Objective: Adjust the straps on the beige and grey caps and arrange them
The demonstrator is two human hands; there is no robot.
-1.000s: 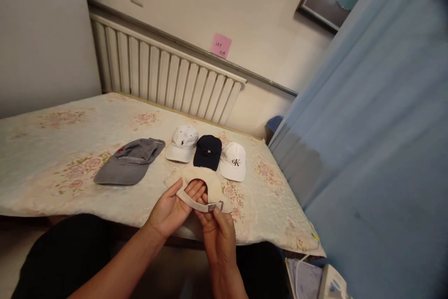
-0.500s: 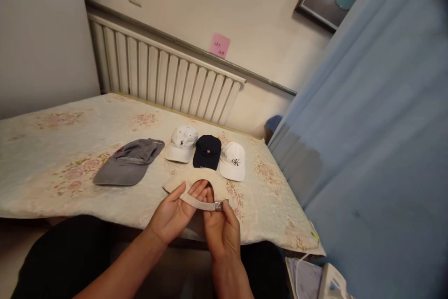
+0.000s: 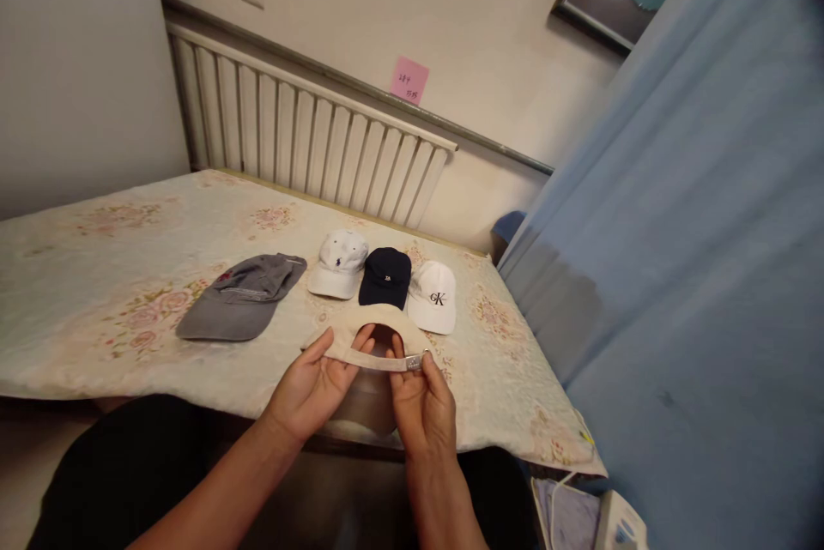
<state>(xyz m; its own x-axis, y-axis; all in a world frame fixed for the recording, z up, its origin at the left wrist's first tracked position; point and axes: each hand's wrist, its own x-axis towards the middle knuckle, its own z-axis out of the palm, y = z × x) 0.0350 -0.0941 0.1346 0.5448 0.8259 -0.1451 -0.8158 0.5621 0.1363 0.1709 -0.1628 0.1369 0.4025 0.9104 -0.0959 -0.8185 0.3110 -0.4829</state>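
Note:
Between my hands is a cream baseball cap (image 3: 386, 316), its back opening and strap with a metal buckle turned toward me and its brim partly visible below. My left hand (image 3: 313, 383) grips the cap's left edge, thumb on top and fingers under the strap. On the buckle side, my right hand (image 3: 421, 400) pinches the strap. Just beyond lie a white cap (image 3: 339, 262) with a small dark emblem, a navy cap (image 3: 384, 277) and a white cap with CK letters (image 3: 433, 297). A larger grey cap (image 3: 241, 301) rests to the left.
The caps lie on a bed or table with a floral cover (image 3: 83, 310). Behind it a white radiator (image 3: 309, 134) runs along the wall, with a pink note (image 3: 409, 80) above. A blue curtain (image 3: 695, 258) hangs at right. A white item (image 3: 621, 520) stands at lower right.
The cream cap has been tilted so its back opening shows more and its brim appears below. My hands have moved slightly apart, the right one to the right.

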